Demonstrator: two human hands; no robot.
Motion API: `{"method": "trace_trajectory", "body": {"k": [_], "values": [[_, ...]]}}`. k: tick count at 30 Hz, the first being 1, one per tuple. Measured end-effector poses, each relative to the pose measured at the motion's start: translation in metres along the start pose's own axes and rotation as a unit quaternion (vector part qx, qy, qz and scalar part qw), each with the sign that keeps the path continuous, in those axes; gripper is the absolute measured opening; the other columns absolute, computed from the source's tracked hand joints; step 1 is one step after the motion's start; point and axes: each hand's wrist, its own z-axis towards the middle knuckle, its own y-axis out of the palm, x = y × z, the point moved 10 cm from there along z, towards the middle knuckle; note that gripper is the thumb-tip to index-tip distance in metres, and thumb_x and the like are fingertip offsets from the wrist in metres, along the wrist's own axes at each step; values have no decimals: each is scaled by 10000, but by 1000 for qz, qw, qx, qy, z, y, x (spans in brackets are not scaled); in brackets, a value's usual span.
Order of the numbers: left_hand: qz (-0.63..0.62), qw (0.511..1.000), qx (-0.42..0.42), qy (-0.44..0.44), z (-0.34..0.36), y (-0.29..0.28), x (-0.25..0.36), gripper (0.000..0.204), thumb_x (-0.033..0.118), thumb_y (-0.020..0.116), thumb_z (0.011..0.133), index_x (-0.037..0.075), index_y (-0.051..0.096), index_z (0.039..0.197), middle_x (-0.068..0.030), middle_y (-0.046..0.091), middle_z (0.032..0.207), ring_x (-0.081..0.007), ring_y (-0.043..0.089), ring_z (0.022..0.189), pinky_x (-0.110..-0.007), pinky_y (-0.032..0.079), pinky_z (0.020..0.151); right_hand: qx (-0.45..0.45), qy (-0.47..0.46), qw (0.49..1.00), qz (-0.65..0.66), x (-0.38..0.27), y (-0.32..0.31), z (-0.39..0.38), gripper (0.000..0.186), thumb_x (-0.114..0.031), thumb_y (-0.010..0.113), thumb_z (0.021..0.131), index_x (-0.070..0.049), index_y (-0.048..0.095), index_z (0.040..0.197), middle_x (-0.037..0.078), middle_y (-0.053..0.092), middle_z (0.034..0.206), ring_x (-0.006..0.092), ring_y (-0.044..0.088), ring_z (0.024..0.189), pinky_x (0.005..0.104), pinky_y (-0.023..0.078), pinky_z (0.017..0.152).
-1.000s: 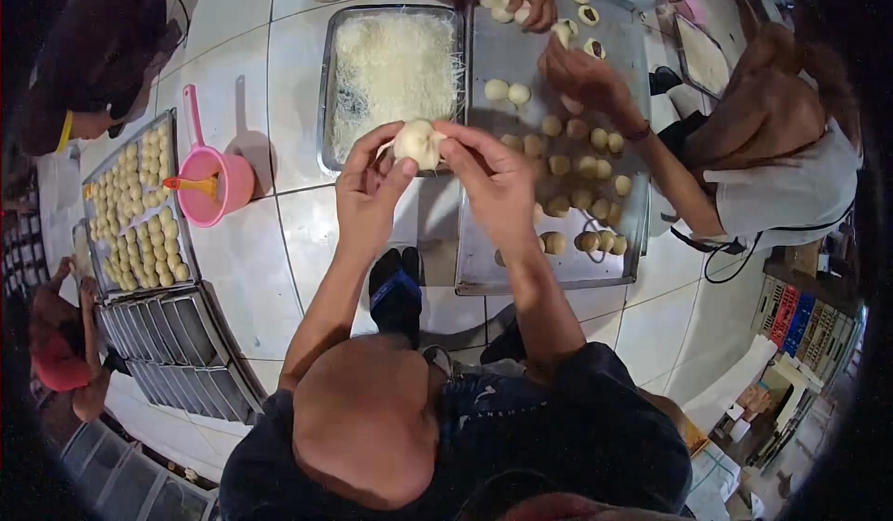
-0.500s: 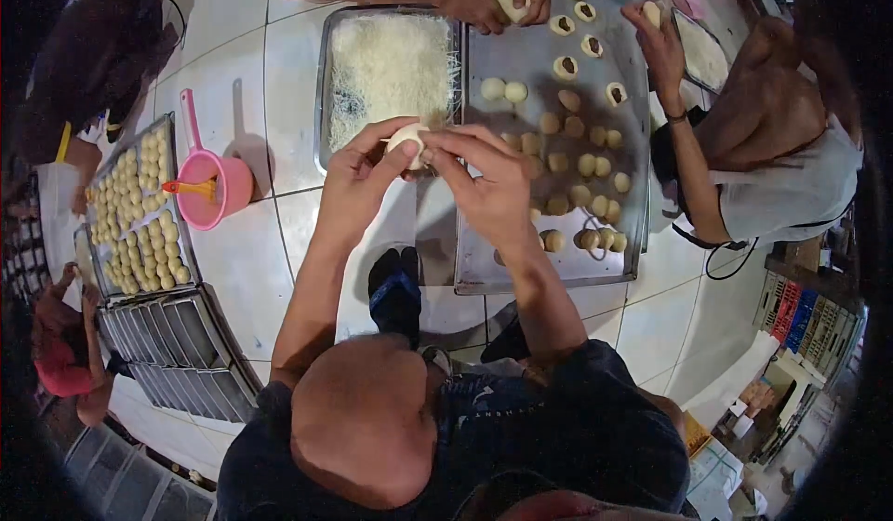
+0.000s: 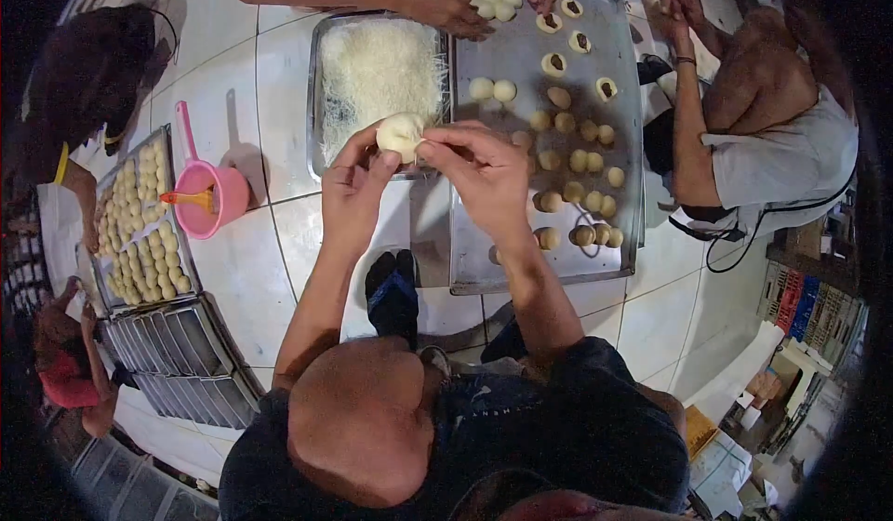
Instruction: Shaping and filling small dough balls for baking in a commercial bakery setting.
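Together, left hand (image 3: 358,181) and right hand (image 3: 486,175) pinching 1 dough ball (image 3: 399,135), 1 pink dipper (image 3: 232,192) leftward

Dough piece (image 3: 400,138): sat between my left hand (image 3: 353,186) and right hand (image 3: 488,186). Tray (image 3: 314,130): lay ahead of me, shreds (image 3: 381,74) on it. Larger tray (image 3: 507,46): lay just right of the first, dough balls (image 3: 579,161) near and far on it, filled rounds (image 3: 553,62) toward its far right. Scoop (image 3: 228,191): stood on the floor (image 3: 233,288) to my left, a handled tool (image 3: 191,199) in it. Third tray (image 3: 195,270): lay left of the scoop, under dough lumps (image 3: 139,219).
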Motion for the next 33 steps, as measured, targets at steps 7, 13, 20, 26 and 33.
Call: {"method": "trace_trajectory", "body": {"k": [7, 13, 20, 26, 33], "values": [[-13, 999, 4, -46, -2, 1, 5, 403, 4, 569, 919, -27, 504, 1316, -129, 611, 1146, -167, 594, 956, -263, 506, 855, 7, -206, 967, -148, -44, 9, -5, 160, 55, 690, 802, 22, 713, 957, 39, 673, 932, 86, 560, 708, 208, 450, 639], [59, 998, -1, -12, -1, 5, 12, 380, 29, 549, 942, -19, 506, 1316, -119, 622, 1085, -152, 584, 915, -252, 496, 847, 5, -109, 981, -158, -31, 8, -3, 162, 55, 701, 775, 22, 716, 933, 43, 672, 894, 98, 555, 677, 198, 428, 608], [-27, 999, 29, -34, -4, 5, 9, 357, 155, 536, 978, -48, 519, 1271, -120, 635, 1065, -179, 604, 893, -286, 507, 844, -10, -6, 1000, 1, -7, 9, -2, 142, 7, 715, 782, -13, 725, 923, 60, 689, 876, 124, 571, 645, 223, 459, 588], [-209, 959, -11, -189, -8, 0, -42, 366, 161, 505, 997, -37, 502, 1304, -124, 634, 1011, -157, 623, 832, -256, 535, 760, -24, -235, 967, -100, -28, 7, -5, 334, 42, 722, 749, -7, 689, 1077, 62, 692, 969, 101, 596, 795, 212, 469, 679], [-144, 953, -31, -265, -5, 17, -62, 354, 298, 494, 1010, -26, 557, 1137, -139, 649, 974, -177, 647, 747, -269, 550, 685, -73, 73, 994, 29, 41, -8, -6, 435, 12, 707, 784, -22, 625, 1210, 86, 682, 1044, 95, 610, 875, 214, 484, 745]]}}
